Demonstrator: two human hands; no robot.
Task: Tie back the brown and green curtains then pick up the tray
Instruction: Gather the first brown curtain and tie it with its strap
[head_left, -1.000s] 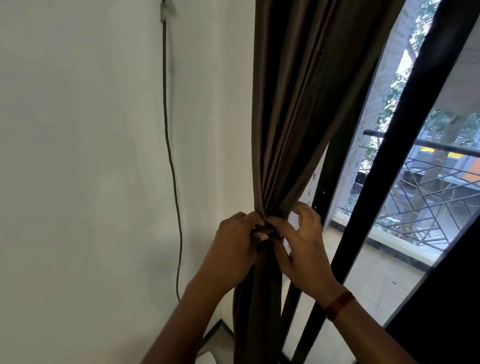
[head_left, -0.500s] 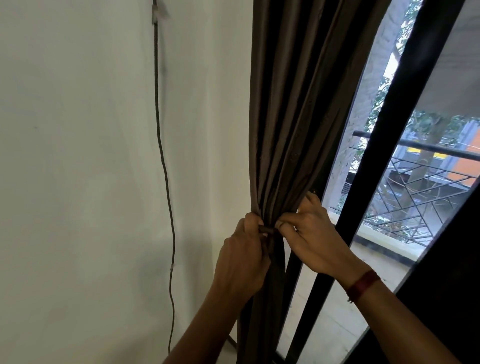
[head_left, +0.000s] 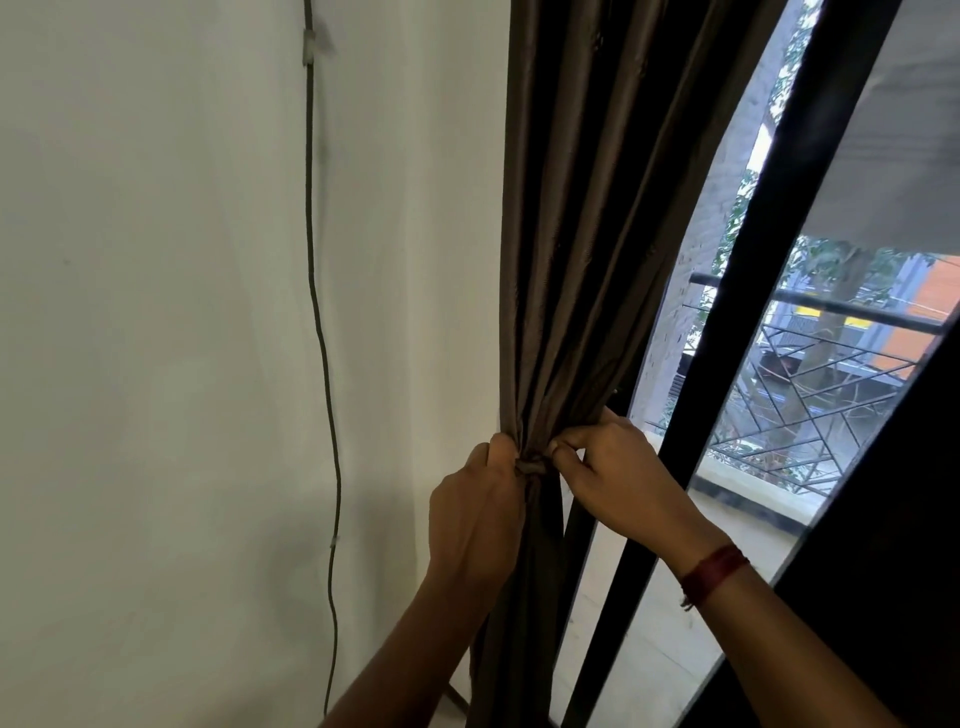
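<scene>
The brown curtain hangs gathered into a narrow bunch beside the window. A thin brown tie-back wraps the bunch at its waist. My left hand pinches the tie-back from the left, fingers curled against the fabric. My right hand pinches the tie-back's other end from the right, thumb and forefinger together. A red band sits on my right wrist. No green curtain or tray is in view.
A white wall fills the left, with a dark cable clipped down it. Black window frame bars slant right of the curtain. Beyond the glass lies a balcony with a metal railing.
My hands have shifted slightly apart on the tie-back, the right hand rising a little while the view tilted. The curtain stays bunched.
</scene>
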